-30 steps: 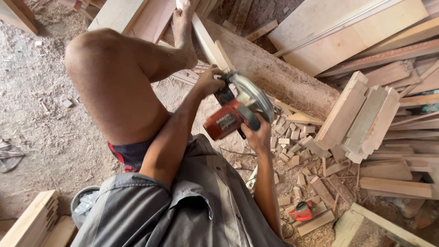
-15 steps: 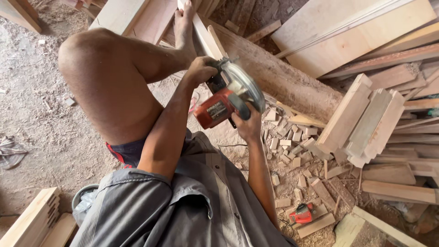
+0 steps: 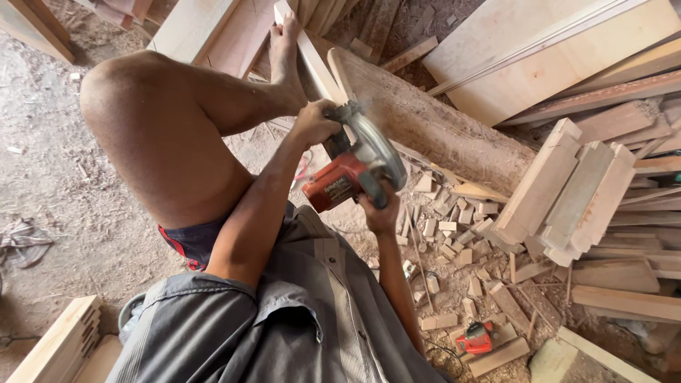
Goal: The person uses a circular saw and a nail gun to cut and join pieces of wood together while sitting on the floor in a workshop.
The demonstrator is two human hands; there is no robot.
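Saw work is seen from above: a red circular saw [image 3: 352, 172] is held w/ both hands over a narrow plank [image 3: 313, 58] near the scene's centre. The left hand [image 3: 314, 123] is clamped on the front grip, the right hand [image 3: 379, 211] on the rear handle, prob. so the tool is steadied at two points. The plank is pinned by a bare foot [image 3: 285, 53] at its far part, likely so it cannot shift. Small offcuts [image 3: 454, 234] are scattered to the right, beside stacked boards [image 3: 567, 198].
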